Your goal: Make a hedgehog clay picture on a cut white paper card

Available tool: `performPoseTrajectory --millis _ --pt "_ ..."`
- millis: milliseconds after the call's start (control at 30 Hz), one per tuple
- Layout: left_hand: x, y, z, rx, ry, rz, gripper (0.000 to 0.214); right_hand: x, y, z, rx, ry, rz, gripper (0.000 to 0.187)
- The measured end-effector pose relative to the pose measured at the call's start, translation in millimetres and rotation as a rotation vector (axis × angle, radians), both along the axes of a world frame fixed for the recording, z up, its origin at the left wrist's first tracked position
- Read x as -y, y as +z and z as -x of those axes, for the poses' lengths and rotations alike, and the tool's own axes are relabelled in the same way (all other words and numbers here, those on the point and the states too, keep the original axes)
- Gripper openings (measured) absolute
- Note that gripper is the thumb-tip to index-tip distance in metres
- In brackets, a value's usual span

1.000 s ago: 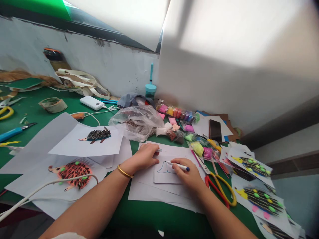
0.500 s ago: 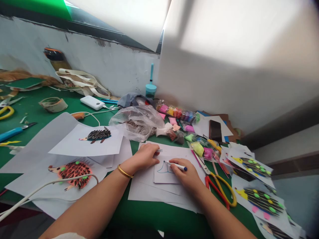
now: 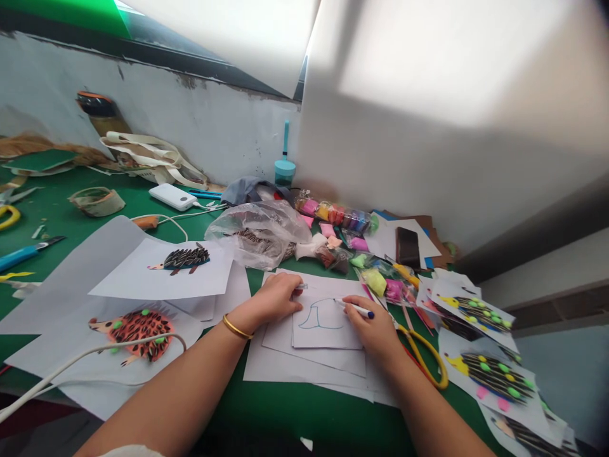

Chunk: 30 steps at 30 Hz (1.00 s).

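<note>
Drawing sheet, in the head view, lies on larger papers, the left hand resting at its upper-left edge, presumably to steady it, fingers bent around a small clear item too indistinct to name; the right hand pinches a marker, its tip at the outline, whose top curve was missing half a second ago

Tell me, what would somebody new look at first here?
Probably the reddish hedgehog picture at the left, with its dark spikes and green dots. Next, maybe the yellow-faced hedgehog at the right. In the middle, the right hand holds a pen at a blue outline on white paper.
</note>
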State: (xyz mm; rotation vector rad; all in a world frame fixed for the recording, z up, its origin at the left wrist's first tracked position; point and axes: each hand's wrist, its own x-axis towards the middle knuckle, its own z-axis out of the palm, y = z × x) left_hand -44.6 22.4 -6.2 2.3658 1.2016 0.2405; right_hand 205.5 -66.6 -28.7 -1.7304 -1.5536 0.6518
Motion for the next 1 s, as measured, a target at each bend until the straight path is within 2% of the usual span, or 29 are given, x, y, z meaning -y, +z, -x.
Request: performPoseTrajectory --millis 433,800,1000 --pt "-1 -1.5 0 0.011 0.003 -0.006 0.026 32 19.8 -8 0.232 -0.049 -0.013 0.027" --pt "-2 -3.5 0 0.018 -0.006 -0.024 0.024 49 24.3 3 0.168 -0.017 0.064 0.026" --pt "-2 -4.0 0 0.015 -0.016 -0.026 0.024 50 20.1 8 0.028 -0.001 0.064 0.027"
